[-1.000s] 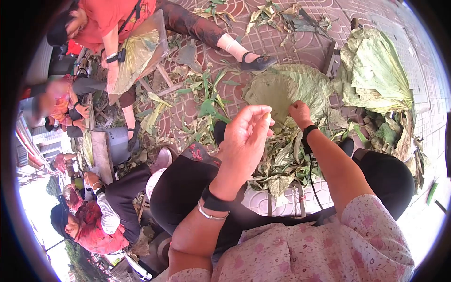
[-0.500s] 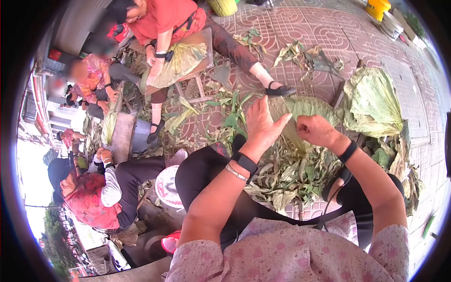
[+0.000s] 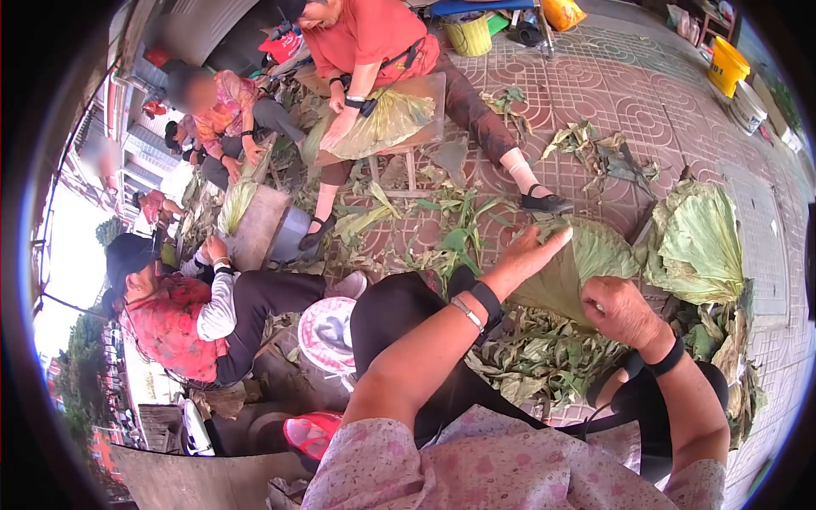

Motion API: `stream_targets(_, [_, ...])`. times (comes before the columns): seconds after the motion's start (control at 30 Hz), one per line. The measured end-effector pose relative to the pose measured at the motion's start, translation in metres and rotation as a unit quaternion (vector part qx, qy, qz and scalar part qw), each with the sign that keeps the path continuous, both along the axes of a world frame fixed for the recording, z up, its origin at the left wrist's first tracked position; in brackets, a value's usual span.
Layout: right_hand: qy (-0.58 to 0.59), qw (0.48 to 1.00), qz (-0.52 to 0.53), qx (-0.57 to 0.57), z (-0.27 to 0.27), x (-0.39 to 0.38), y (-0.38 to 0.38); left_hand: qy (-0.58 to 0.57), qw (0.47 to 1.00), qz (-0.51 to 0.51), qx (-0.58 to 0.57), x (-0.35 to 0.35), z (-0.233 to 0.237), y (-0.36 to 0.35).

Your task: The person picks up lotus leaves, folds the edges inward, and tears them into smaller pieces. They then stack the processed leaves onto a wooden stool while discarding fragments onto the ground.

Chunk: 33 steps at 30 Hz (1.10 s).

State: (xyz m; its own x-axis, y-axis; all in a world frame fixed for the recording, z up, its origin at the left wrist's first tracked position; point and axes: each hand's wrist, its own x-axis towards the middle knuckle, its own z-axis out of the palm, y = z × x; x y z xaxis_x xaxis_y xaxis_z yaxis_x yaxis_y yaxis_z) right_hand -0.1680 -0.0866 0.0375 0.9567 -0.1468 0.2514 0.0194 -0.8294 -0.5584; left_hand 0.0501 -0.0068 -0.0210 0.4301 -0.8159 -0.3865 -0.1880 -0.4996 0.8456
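Patterned red paving (image 3: 586,93) fills the head view, littered with green scraps and torn stalks. Right of centre the person spreads a big leaf (image 3: 599,255) above their dark-trousered knees. The left hand (image 3: 531,255) is stretched flat with its fingers straight, lying against the leaf's left edge. The right hand (image 3: 620,310) is curled into a fist on the leaf's lower right part, gripping it. Both wrists wear black bands, and the left also has a thin bangle. Below the leaf, between the knees, lies a heap of leaf scraps (image 3: 540,361). At the right edge of the frame sits a stack of large leaves (image 3: 701,246), just beside the big leaf.

At the upper centre a person in a red top (image 3: 370,34) presses a leaf bundle (image 3: 382,123) onto a wooden board. At the left another person in a black cap (image 3: 127,255) bends over a wooden block (image 3: 259,225). A yellow bucket (image 3: 729,64) stands at the upper right.
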Motion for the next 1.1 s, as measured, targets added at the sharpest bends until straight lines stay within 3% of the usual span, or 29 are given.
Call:
stream_targets(0.1, [-0.001,1.000,0.016,0.013,0.004,0.002,0.000,0.077,0.993,-0.057,-0.070,-0.014,0.014,0.002])
stream_targets(0.2, [-0.013,1.000,0.014,0.015,0.006,0.000,0.000,0.021,0.990,-0.033,-0.132,-0.017,-0.018,0.000])
stream_targets(0.3, [-0.021,1.000,0.005,0.008,0.009,-0.003,0.000,0.042,0.992,-0.120,-0.003,-0.004,-0.008,0.001])
stream_targets(0.4, [0.016,1.000,0.009,0.000,0.005,-0.008,-0.002,0.064,0.991,-0.112,-0.027,-0.009,-0.030,-0.002])
stream_targets(0.5, [0.086,0.994,0.013,0.068,-0.005,-0.011,-0.009,0.194,0.963,-0.024,-0.184,-0.020,-0.026,-0.003])
stream_targets(0.6, [0.024,0.977,-0.081,0.195,-0.022,-0.008,-0.015,0.347,0.906,0.010,-0.244,-0.028,0.008,-0.005])
stream_targets(0.7, [0.017,0.909,-0.180,0.376,-0.033,-0.004,-0.025,0.361,0.899,-0.004,-0.249,-0.029,-0.001,-0.008])
stream_targets(0.93, [-0.054,0.823,-0.239,0.513,-0.035,0.006,-0.031,0.339,0.901,-0.036,-0.270,-0.041,0.009,-0.009])
stream_targets(1.1, [-0.067,0.883,-0.223,0.407,-0.046,-0.004,-0.059,0.314,0.917,-0.055,-0.240,-0.037,0.009,-0.007])
